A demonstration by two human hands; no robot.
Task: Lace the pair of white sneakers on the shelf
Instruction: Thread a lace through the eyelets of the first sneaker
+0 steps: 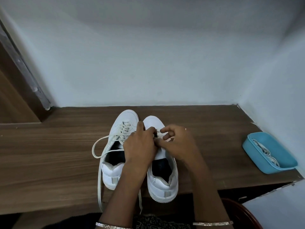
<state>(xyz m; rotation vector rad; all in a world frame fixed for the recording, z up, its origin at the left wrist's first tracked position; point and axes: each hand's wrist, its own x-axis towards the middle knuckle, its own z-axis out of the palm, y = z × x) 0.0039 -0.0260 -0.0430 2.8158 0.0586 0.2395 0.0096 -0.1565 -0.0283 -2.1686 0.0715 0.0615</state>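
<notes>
Two white sneakers stand side by side on the wooden shelf, toes toward the wall. The left sneaker has a cream lace through its eyelets, with long loose ends looping left and hanging over the shelf's front edge. Over the tongue of the right sneaker, both my hands meet. My left hand pinches a lace end at the eyelets. My right hand pinches the lace from the other side, fingers curled. The right sneaker's eyelets are mostly hidden by my hands.
A blue plastic tray holding several white laces sits at the shelf's right end near the wall. The light wall rises behind the shelf and at the right. A wooden door frame stands at the left. A dark red rim shows at bottom right.
</notes>
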